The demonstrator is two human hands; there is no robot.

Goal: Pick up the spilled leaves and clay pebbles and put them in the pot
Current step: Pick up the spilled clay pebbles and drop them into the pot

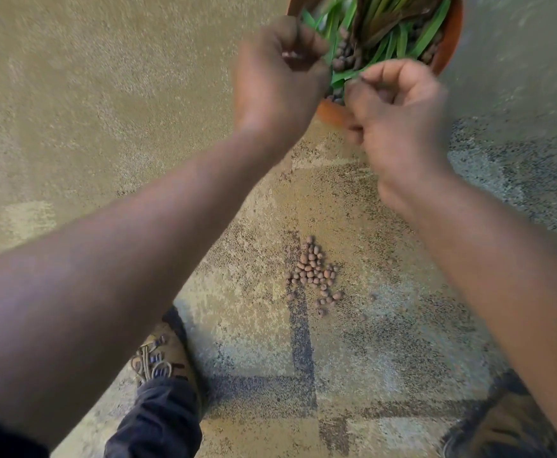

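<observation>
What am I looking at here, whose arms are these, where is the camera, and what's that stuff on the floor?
There is no machine here. A person wears one camera on their head, so you look down along their own two bare arms, toward the floor.

Both hands are up at an orange pot at the top of the picture. It holds green leaves and brown clay pebbles. The left hand has its fingers curled at the pot's edge; whether it holds anything is hard to tell. The right hand is curled too, its fingertips against a green leaf, though blur hides whether they pinch it.

Lower down, on the patterned carpet, lies a small pile of spilled pebbles, not yet gathered. The person's shoes show at the bottom.
</observation>
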